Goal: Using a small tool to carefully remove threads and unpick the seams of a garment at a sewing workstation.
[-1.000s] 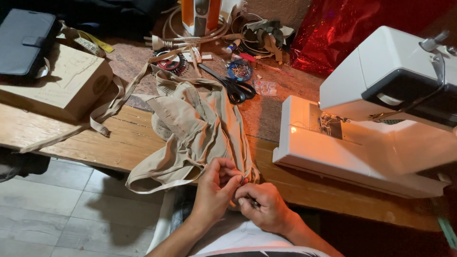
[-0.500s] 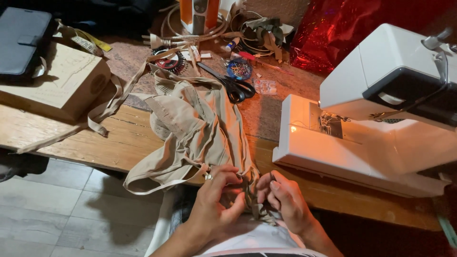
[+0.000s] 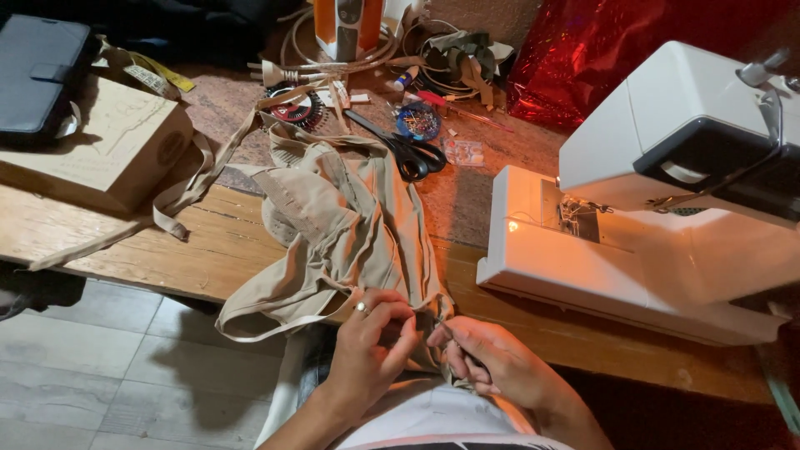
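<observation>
Pinching beige fabric (image 3: 350, 225), left hand (image 3: 371, 346) and right hand (image 3: 492, 362) seemingly closed.

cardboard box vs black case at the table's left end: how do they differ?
The cardboard box is tan, the black case dark. The box is a thick block; the case is flatter. The box sits nearer the table's front edge, with the case behind it at the far corner. Both are shut and untouched: left hand and right hand hold the beige fabric.
</observation>
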